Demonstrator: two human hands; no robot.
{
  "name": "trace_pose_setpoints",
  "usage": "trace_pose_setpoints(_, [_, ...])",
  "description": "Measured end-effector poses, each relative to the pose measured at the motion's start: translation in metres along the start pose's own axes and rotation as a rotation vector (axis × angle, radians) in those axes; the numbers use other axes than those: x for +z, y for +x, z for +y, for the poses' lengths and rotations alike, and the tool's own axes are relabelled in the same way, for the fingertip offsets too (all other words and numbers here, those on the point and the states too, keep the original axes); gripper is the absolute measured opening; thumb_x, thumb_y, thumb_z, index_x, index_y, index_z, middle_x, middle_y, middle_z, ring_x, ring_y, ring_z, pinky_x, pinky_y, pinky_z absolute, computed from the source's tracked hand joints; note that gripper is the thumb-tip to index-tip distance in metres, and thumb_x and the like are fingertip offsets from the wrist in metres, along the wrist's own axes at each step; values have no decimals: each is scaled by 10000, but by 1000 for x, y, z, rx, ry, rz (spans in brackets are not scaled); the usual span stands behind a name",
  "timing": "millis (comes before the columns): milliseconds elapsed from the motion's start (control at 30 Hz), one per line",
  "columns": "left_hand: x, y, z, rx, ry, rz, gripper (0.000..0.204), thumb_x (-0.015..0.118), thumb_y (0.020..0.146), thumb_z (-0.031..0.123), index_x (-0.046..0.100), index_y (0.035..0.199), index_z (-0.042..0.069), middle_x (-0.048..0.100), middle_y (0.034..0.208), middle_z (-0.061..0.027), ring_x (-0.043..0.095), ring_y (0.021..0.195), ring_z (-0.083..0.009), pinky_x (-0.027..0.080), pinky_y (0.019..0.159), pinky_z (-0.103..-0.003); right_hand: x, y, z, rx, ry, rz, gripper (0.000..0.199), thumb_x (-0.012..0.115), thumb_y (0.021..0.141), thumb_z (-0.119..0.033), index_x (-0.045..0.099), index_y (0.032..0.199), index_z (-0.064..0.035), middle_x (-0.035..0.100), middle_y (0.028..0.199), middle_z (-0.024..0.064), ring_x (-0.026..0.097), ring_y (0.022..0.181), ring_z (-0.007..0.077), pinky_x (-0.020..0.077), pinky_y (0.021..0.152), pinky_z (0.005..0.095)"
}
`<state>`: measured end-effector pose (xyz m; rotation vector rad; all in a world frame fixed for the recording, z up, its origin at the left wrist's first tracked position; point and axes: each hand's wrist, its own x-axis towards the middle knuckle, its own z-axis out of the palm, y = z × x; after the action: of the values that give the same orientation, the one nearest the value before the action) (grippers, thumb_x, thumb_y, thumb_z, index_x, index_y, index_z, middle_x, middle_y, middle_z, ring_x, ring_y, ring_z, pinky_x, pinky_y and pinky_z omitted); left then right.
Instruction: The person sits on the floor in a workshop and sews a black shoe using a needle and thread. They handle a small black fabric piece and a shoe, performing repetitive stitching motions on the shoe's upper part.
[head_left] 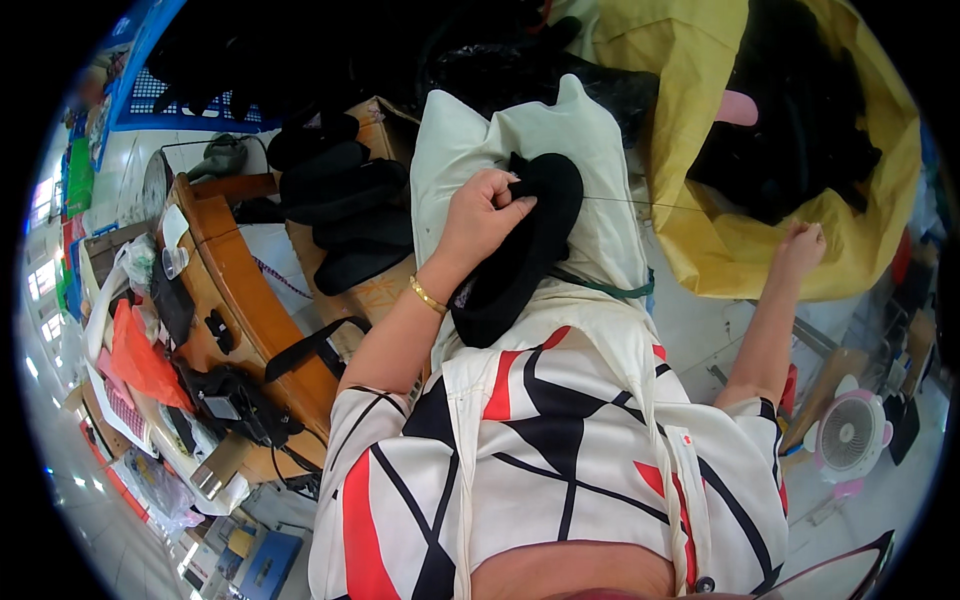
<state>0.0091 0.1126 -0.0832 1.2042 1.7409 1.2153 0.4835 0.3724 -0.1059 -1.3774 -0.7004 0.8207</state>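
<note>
A black cloth slipper (553, 200) lies tilted over the white cloth (600, 140) spread on my lap. My left hand (485, 212) is closed on the slipper's upper edge, thumb and fingers pinching it. From the slipper a thin dark thread (640, 202) runs taut to the right. At its far end, in front of the yellow sack, my right hand (798, 248) is raised with its fingers pinched together on the thread. Whether a needle sits between those fingers is too small to see.
Several black slippers (360, 190) rest on a cardboard box at the left, beside a wooden table (235, 270) holding a black bag (240, 400). The open yellow sack (690, 240) contains dark pieces and a pink one (737, 108). A white fan (848, 432) stands at the right.
</note>
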Motion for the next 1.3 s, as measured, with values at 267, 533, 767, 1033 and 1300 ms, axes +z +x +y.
trace_pose_setpoints(267, [8,2,3,-110,-95,66,285,769,797,73,528,947,56,504,772,33,472,689,-71,433,654,-225,-23,43,-58,-561,-720,33,162,560,983,-150,588,976,10,632,877,82,602,703,168,510,673,302])
trace_pose_setpoints(533, [2,3,-1,-185,-75,-59,303,745,829,120,597,1079,34,594,854,-5,555,767,-89,469,709,-241,45,-61,-53,-340,-735,-458,187,565,960,-110,640,1125,-63,653,961,51,629,847,158,517,786,291])
trace_pose_setpoints(767, [-18,5,34,104,160,-5,199,725,867,193,668,928,12,642,824,-62,591,722,-142,481,675,-290,127,-244,-14,-685,-632,-1374,197,690,852,-97,654,1041,-56,608,908,113,609,838,290,501,751,367])
trace_pose_setpoints(1033, [3,-3,35,-242,22,-249,252,728,895,224,718,819,-16,695,769,-36,554,619,-71,435,563,-235,125,-301,-47,-818,-340,-1399,203,725,825,-125,647,1005,-74,594,784,100,594,734,310,482,636,390])
trace_pose_setpoints(1300, [-19,0,33,-798,-908,-242,84,605,960,126,616,939,46,659,735,-42,453,481,-45,352,427,-174,154,-293,-45,-503,-450,-1451,142,660,898,-93,642,1034,-60,652,795,114,660,717,282,502,621,365])
